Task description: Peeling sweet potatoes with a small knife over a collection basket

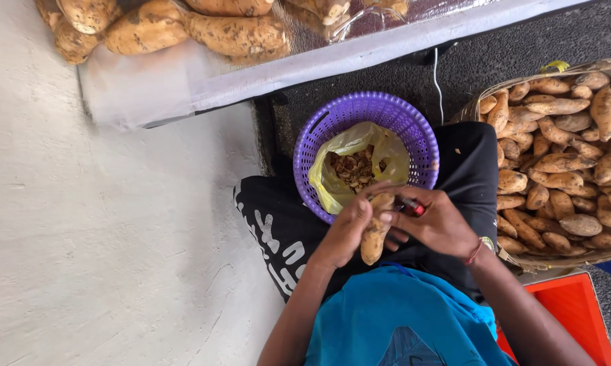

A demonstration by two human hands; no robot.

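Observation:
My left hand point(349, 227) is wrapped around a brown sweet potato point(374, 237), held upright over my lap. My right hand point(439, 222) grips a small red-handled tool point(411, 205) whose tip meets the top of the sweet potato. Just beyond both hands stands a purple plastic basket point(332, 122) lined with a yellow bag point(332, 183) that holds brown peel scraps point(353, 169). The basket rests between my knees, which are in black trousers.
A woven basket point(481, 102) heaped with sweet potatoes point(563, 163) stands at the right. More large sweet potatoes point(183, 27) lie on a plastic-covered surface at the top. A red crate point(569, 305) is at the lower right; pale concrete floor point(102, 237) spreads left.

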